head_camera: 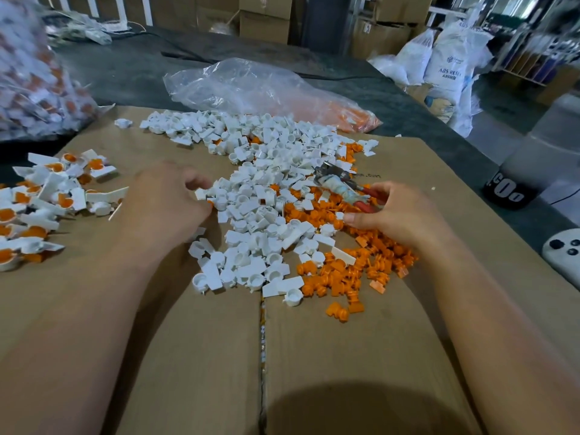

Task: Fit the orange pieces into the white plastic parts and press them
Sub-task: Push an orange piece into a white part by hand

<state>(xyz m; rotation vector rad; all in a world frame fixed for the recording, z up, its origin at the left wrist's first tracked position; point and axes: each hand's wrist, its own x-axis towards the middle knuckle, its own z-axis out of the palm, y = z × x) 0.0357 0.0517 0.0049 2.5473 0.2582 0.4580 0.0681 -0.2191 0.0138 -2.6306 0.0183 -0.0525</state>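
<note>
Pick-up step. My left hand (169, 199) curls its fingers at the edge of the white parts (266, 196). My right hand (398, 211) is half-open over the orange pieces (345, 271) on the cardboard (345, 356). Can't tell if either grips anything. Next, I'd guess: pinch one of each, fit, press.

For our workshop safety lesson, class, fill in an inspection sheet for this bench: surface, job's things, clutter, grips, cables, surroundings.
Surface: cardboard sheet on a dark table.
Job's things: white parts heaped mid-sheet; orange pieces beside them, right; fitted pairs left.
Clutter: pliers on the heap; clear bag behind.
Grips: left hand pinches a white part; right hand curls by the pliers' red handles, hold unclear.
Cables: nothing seen clearly.
Surroundings: boxes, white sacks.
</note>
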